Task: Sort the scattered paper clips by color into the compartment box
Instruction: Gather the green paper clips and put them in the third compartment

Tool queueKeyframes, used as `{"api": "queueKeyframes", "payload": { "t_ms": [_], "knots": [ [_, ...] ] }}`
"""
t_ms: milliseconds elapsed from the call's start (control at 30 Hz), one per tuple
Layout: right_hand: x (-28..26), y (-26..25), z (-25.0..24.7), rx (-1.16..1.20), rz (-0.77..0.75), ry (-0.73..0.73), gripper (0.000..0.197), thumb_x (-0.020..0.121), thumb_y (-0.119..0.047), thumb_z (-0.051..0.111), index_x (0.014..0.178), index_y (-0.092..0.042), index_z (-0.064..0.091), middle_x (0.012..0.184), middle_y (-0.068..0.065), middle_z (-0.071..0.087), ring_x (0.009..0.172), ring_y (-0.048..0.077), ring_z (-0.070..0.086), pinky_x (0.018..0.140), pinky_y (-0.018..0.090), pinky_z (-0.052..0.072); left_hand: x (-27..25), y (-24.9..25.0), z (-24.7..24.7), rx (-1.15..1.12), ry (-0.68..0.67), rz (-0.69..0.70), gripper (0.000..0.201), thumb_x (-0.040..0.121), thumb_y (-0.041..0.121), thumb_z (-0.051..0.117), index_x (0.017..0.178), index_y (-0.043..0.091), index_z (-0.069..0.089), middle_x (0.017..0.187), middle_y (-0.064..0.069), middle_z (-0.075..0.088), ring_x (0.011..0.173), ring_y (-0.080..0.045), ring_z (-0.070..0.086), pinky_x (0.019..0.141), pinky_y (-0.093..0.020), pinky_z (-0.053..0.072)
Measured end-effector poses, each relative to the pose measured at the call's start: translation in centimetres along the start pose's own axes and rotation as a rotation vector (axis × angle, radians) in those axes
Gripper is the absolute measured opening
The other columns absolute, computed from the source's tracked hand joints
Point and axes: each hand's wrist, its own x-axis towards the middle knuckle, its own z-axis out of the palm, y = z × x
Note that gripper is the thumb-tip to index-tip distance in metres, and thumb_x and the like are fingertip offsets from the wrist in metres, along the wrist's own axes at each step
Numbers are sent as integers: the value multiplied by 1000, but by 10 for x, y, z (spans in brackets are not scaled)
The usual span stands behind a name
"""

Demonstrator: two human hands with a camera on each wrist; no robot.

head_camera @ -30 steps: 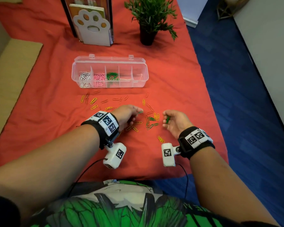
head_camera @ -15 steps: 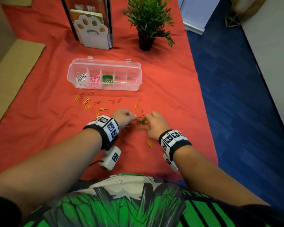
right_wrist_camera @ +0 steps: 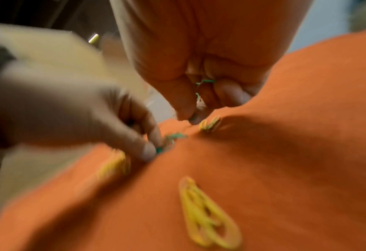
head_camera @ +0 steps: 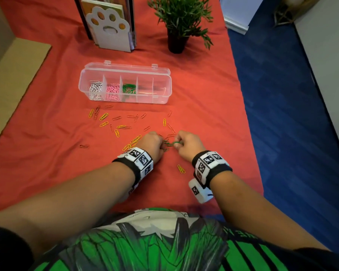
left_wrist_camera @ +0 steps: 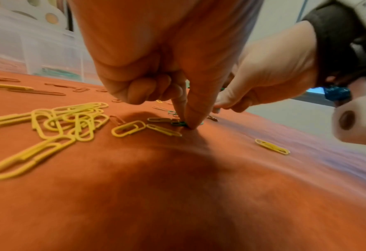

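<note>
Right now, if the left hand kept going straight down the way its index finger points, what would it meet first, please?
The left hand points almost straight down; its fingertip already seems to touch a green paper clip on the red cloth. Going on, it would likely just press clip into cloth.

I see one clear compartment box (head_camera: pixel 165 89) with five compartments, three holding clips: white, pink, green. One potted plant (head_camera: pixel 181 20) stands at one o'clock, one paw-shaped stand (head_camera: pixel 110 30) at eleven. My two hands work here.

Even indoor light, wrist views blurred
</note>
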Motion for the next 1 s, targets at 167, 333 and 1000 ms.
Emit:
{"api": "queueKeyframes", "payload": {
  "t_ms": [167, 333, 1000],
  "knots": [
    [-5, 7, -6, 580, 199, -2, 27, 84, -2, 59, 68, -23, 58, 61, -2, 49, 52, 7, 38, 48, 17, 31, 0, -11, -4, -60, 4, -60, 14, 82, 18, 57, 91, 13, 67, 108, -14, 57, 102, -31, 57, 88, -34, 44],
    [-14, 4, -16, 1098, 361, -124, 26, 90, -3, 38, 77, -14, 58, 64, -2, 42, 51, 8, 31, 46, 20, 23, -1, -15, -8, -221, 21, -89, 12, 85, 14, 57, 95, 10, 63, 104, -13, 60, 96, -28, 58, 82, -28, 41],
    [4, -12, 26, -182, -89, 55, 27, 81, -14, 61, 106, -8, 55, 109, 16, 51, 105, 33, 51, 92, 35, 43, -2, -16, -31, -1348, -88, -563, 30, 92, 21, 40, 64, 16, 47, 61, 0, 39, 52, -11, 40, 40, -16, 38]
  ]
}}
